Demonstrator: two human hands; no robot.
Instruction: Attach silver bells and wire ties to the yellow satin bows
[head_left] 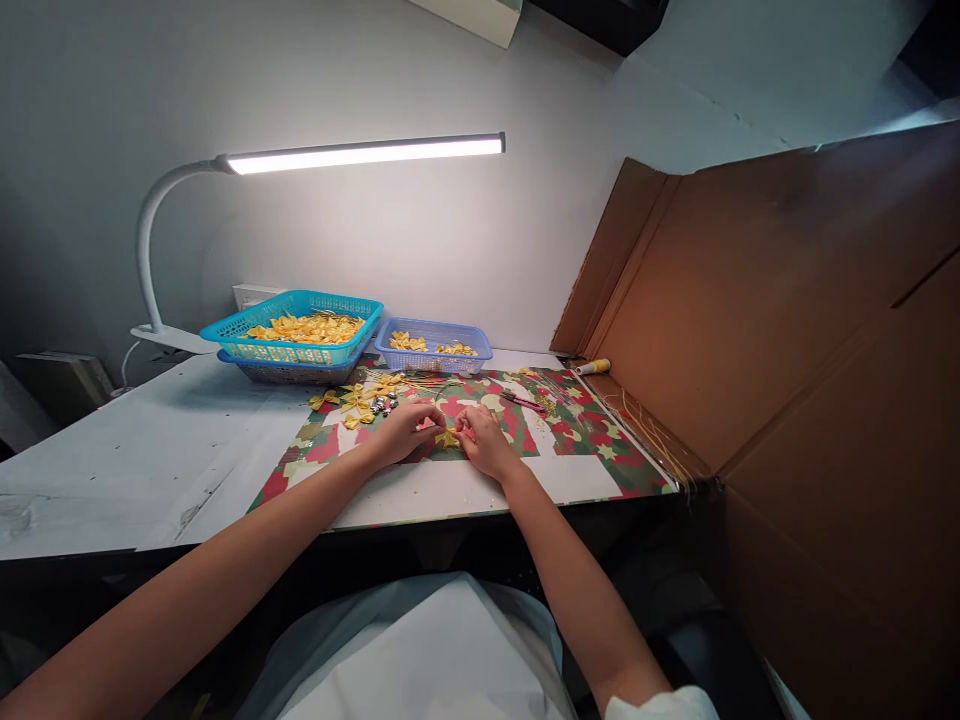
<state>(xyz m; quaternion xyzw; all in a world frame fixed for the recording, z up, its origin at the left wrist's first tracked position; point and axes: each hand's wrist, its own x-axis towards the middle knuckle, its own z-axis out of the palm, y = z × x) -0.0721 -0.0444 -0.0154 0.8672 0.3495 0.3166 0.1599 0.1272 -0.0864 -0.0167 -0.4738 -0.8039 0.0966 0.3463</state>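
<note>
Between my hands is a small yellow ribbon bow, held just above the patterned sheet near the table's front. My left hand pinches the bow's left side with thumb and forefinger. From the other side, my right hand has its fingers closed on the bow too. The fingertips cover part of it. Loose yellow bows lie beyond my left hand, with small silvery pieces beside them. A pair of dark-and-red handled cutters or pliers rests past my right hand.
A turquoise basket full of yellow bows stands at the back left, stacked on another basket. Next to it is a smaller blue basket with bows. A lamp hangs overhead. Cardboard walls the right side, near a thread spool.
</note>
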